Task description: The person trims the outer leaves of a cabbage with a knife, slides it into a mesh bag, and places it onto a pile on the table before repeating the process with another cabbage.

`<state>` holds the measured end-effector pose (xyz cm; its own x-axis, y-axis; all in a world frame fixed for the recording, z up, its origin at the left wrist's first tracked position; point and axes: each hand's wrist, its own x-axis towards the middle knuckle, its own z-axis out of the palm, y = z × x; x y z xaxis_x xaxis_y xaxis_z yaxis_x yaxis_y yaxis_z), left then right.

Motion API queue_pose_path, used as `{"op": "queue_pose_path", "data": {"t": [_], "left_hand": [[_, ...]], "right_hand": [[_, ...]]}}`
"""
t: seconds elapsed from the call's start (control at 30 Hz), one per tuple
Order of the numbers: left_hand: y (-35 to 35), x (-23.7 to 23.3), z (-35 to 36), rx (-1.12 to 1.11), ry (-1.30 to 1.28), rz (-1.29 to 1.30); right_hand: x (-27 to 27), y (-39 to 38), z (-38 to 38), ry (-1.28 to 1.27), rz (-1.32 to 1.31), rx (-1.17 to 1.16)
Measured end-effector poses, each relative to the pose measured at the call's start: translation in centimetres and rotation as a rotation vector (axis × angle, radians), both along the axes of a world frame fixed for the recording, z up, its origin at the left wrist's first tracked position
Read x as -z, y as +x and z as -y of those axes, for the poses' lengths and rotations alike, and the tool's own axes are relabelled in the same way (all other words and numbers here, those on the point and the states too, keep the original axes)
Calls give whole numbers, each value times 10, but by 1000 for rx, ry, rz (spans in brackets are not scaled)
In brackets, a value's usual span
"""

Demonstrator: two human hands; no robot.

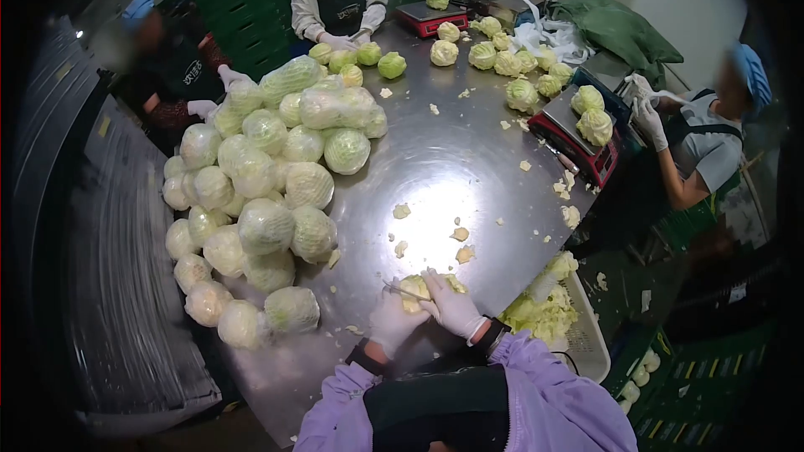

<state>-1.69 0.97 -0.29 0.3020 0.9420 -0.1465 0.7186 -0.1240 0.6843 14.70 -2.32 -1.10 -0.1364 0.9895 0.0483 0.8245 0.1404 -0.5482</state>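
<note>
At the near edge of the metal table, my left hand (pixel 392 318) is wrapped round the side of a pale trimmed cabbage (pixel 414 291). My right hand (pixel 455 306) is closed on a knife (pixel 408 291), whose thin blade lies across the cabbage. The handle is hidden in my right palm. Both hands wear white gloves. Beside the right fingers shows a bit of green leaf (pixel 455 282). Small leaf scraps (pixel 464 254) lie on the table just beyond my hands.
Film-wrapped cabbages (pixel 266 226) are piled on the left. Bare cabbages (pixel 521 95) and red scales (pixel 578 136) stand at the back and right. A white basket of leaves (pixel 586 318) sits at my right. Several co-workers stand around the metal table (pixel 419 167).
</note>
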Motion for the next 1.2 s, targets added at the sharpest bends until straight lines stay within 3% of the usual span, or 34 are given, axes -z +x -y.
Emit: {"op": "queue_pose_path", "data": {"t": [0.2,0.23,0.27,0.33,0.4,0.47,0.53,0.6,0.73,0.87,0.93,0.97,1.13,1.2], "left_hand": [[1,-29,0,48,-18,-16],[-2,-29,-1,72,-22,7],[-11,-21,-5,69,-22,8],[-36,-1,-11,256,-9,303],[-46,6,-9,246,-35,301],[-55,4,-6,241,-67,296],[-60,-3,-9,259,-133,316],[-70,0,-10,300,-99,241],[-92,16,-11,345,-95,174],[-85,12,-8,339,-108,130],[-51,-29,7,223,-64,264],[-41,-23,16,205,135,30],[-45,-2,8,103,68,96],[-52,1,6,220,152,98]], "right_hand": [[-7,22,-23,-46,-198,63],[-19,31,-27,-244,-312,159],[-12,39,-28,-245,-311,156],[-2,47,-31,-618,-870,328],[-1,29,-20,-589,-896,296],[18,8,-6,41,-390,61],[10,6,-8,41,-280,66],[-1,19,-13,-545,-898,288],[8,36,-20,-681,-1110,257],[17,29,-25,-617,-1130,257],[-7,19,-21,-663,-1135,244],[-12,14,-19,-653,-1092,227],[24,45,-30,-607,-1069,331],[37,45,-34,-566,-1013,366]]}}
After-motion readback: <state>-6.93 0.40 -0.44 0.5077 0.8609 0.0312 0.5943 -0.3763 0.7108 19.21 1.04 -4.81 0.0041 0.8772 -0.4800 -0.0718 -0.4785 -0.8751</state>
